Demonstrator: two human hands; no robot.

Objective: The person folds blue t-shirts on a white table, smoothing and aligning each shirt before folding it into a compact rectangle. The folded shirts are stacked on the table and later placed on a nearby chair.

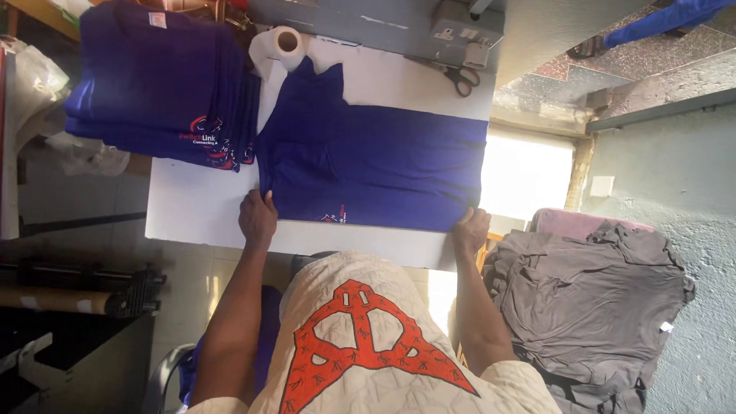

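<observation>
A dark blue T-shirt (376,157) lies spread flat on a white table (192,207). My left hand (257,218) pinches the shirt's near left corner at the table's front edge. Over at the near right corner, my right hand (471,229) grips the shirt's edge where it reaches the table's side. Both forearms stretch forward from my cream top with its red emblem. A small printed logo shows on the shirt's near hem between my hands.
A stack of folded dark blue shirts (157,80) sits at the table's left. A paper roll (279,46), scissors (458,77) and a grey machine (460,27) stand at the far edge. Grey shirts (590,295) are piled on a seat to the right.
</observation>
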